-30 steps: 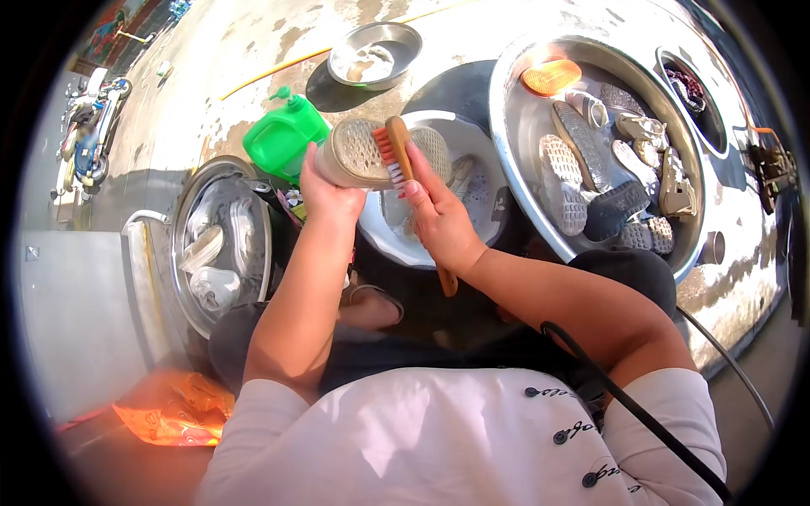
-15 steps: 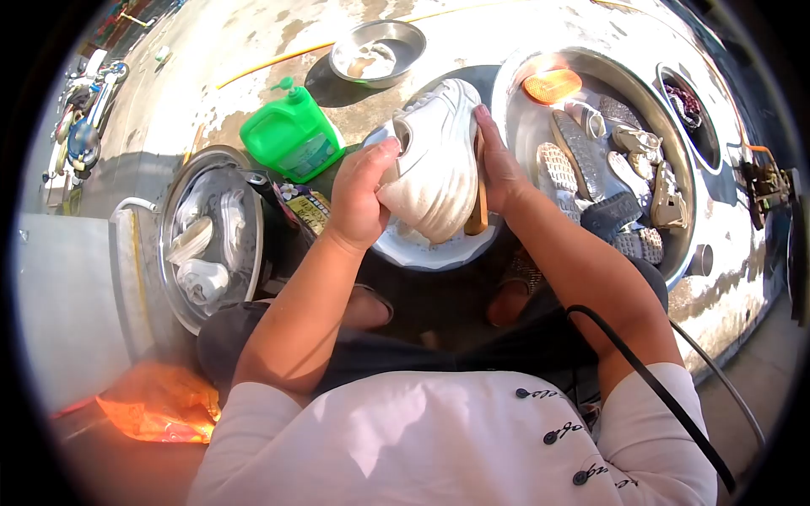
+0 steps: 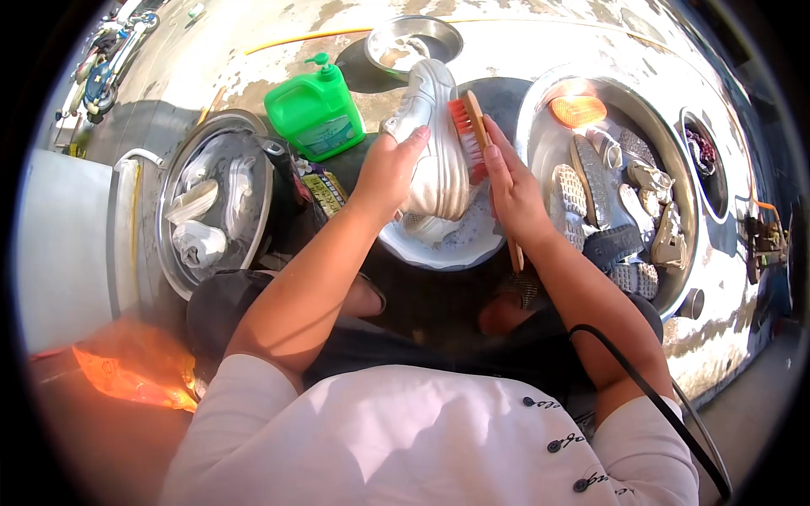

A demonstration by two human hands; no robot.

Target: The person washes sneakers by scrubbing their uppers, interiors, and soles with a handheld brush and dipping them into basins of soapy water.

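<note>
A white shoe (image 3: 436, 152) is held toe up by my left hand (image 3: 391, 172), whose fingers go into or behind its opening. My right hand (image 3: 516, 192) grips a wooden brush (image 3: 475, 126) with red and white bristles, which face the side of the shoe's sole and are close to or touching it. Beneath both lies a white basin (image 3: 456, 253) of sudsy water, with another pale shoe partly visible in it. Left of the shoe stands a green jug (image 3: 315, 110) with a pump top.
A large metal basin (image 3: 693, 244) at the right holds several shoes and an orange brush (image 3: 578, 110). At the left, another metal basin (image 3: 165, 244) contains several white shoes. A small metal bowl (image 3: 451, 52) sits beyond, near a yellow hose (image 3: 295, 39). A black cable (image 3: 650, 396) crosses my right side.
The shoe has turned from sole up to upright, its side now toward the brush. The brush, mostly hidden behind my right hand half a second ago, now shows its bristles.
</note>
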